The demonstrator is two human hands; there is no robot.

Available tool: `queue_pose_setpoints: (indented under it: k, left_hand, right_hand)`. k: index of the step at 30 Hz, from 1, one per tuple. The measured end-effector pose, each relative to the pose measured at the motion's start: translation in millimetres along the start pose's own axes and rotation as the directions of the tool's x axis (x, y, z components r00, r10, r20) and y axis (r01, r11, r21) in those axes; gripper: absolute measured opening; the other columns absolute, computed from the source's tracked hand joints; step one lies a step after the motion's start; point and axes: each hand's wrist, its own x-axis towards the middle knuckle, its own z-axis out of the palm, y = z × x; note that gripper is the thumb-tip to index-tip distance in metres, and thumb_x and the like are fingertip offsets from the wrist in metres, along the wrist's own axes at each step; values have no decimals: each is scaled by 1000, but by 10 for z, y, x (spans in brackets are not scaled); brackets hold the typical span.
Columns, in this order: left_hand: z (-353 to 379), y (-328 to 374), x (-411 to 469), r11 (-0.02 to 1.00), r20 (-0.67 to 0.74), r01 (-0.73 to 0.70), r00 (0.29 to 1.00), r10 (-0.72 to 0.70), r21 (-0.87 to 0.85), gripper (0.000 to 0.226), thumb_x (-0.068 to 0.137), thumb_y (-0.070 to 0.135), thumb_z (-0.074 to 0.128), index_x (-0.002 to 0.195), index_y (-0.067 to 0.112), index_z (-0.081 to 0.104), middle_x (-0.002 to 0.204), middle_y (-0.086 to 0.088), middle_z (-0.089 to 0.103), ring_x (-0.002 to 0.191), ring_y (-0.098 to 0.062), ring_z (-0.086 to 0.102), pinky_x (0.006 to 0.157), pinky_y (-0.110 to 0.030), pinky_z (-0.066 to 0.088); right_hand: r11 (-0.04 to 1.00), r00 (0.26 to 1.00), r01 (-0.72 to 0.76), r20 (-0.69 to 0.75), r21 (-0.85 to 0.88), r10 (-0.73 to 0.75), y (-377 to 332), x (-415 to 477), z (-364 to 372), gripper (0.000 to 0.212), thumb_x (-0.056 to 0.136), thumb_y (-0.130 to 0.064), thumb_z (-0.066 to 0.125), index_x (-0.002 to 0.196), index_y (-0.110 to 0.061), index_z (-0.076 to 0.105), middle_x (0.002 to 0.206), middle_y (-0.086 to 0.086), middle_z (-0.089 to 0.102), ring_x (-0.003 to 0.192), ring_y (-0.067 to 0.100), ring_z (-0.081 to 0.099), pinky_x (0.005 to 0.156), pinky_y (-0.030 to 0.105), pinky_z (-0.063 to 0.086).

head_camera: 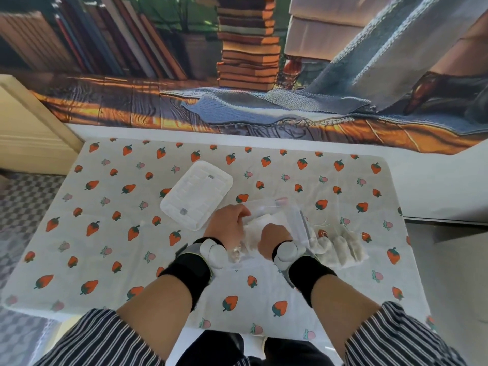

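Packing a white cloth [260, 220] into a clear box [289, 208] just ahead, the left hand [228, 223] is gripping the box's rim, the right hand [274, 240] clutching the cloth; lid [196, 194] lying forward-left.

Table [396, 180] is covered edge to edge by a white strawberry-print tablecloth [118, 233]. On the cloth:
- a white plastic lid [196, 194], flat, left of centre
- a clear plastic box [280, 210], just right of the lid
- a row of pale fabric pouches [340, 247] against the box's right side
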Motion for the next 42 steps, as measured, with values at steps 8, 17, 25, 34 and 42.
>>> queue_pose_setpoints:
  k: [8, 17, 25, 34, 42]
  left_hand:
    - [-133, -310, 5, 999, -248, 42, 968, -44, -12, 6, 92, 14, 62, 98, 15, 60, 95, -2, 54, 92, -25, 56, 81, -32, 45]
    - [-129, -957, 387, 721, -185, 675, 697, -692, -155, 53, 98, 28, 57, 141, 6, 36, 140, -23, 39, 122, -42, 50, 99, -47, 45]
    - [-28, -1442, 536, 731, -64, 682, 729, -682, -11, 42, 103, 22, 42, 145, 15, 48, 144, -17, 46, 128, -37, 45, 103, -41, 43]
    - [-421, -1283, 608, 664, -2, 669, 704, -710, -334, 49, 100, 18, 51, 142, -7, 47, 139, -24, 57, 126, -40, 57, 99, -44, 48]
    - [-853, -603, 294, 717, -261, 299, 788, -557, -629, 32, 82, 8, 56, 113, 8, 59, 100, -5, 70, 93, -32, 68, 66, -32, 51]
  right_hand:
    - [991, 989, -13, -145, 135, 33, 238, 98, -189, 10, 90, -12, 51, 99, -15, 49, 89, 6, 63, 78, 24, 59, 67, 31, 49]
    - [973, 838, 78, -543, 217, 54, 32, 364, -265, 7, 84, -22, 55, 79, -16, 54, 75, -2, 56, 64, 22, 57, 57, 33, 51]
    - [967, 787, 79, -610, 243, 89, -43, 556, -308, 12, 88, -28, 56, 81, -18, 55, 76, -6, 55, 63, 20, 55, 57, 32, 50]
    - [941, 863, 13, -478, 338, 160, 24, 472, -516, 16, 92, -34, 53, 94, -20, 59, 82, -3, 63, 73, 17, 59, 63, 32, 53]
    - [463, 931, -31, -143, 886, 336, 157, 239, -1058, 48, 100, -53, 39, 108, -10, 60, 83, 11, 70, 70, 26, 66, 67, 35, 55]
